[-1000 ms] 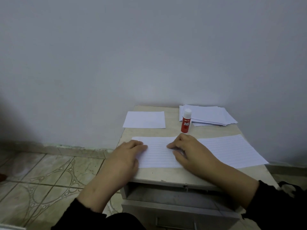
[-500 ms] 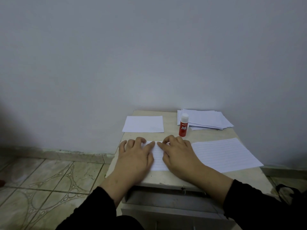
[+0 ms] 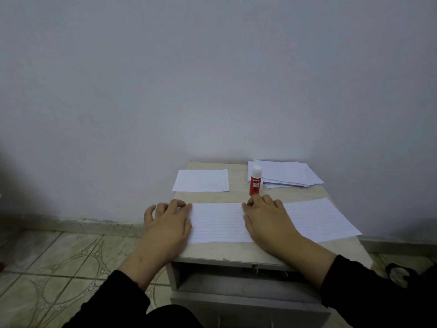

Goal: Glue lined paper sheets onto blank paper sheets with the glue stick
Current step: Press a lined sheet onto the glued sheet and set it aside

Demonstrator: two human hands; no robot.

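Observation:
A lined paper sheet [image 3: 218, 222] lies flat near the front of the small table [image 3: 236, 253]. My left hand [image 3: 169, 221] presses flat on its left edge and my right hand [image 3: 267, 220] presses flat on its right edge, fingers spread. To the right lies another lined sheet [image 3: 319, 217], partly under my right hand. A red glue stick [image 3: 255, 180] with a white cap stands upright just beyond my right fingertips. A blank sheet [image 3: 201, 180] rests at the back left.
A loose stack of white sheets [image 3: 286, 172] sits at the back right against the wall. An open drawer recess [image 3: 238, 278] shows under the tabletop. Tiled floor [image 3: 59, 263] spreads to the left; a dark strap [image 3: 399, 272] lies at the right.
My hands were close together at the middle of the lined sheet; they have slid apart to its left and right edges.

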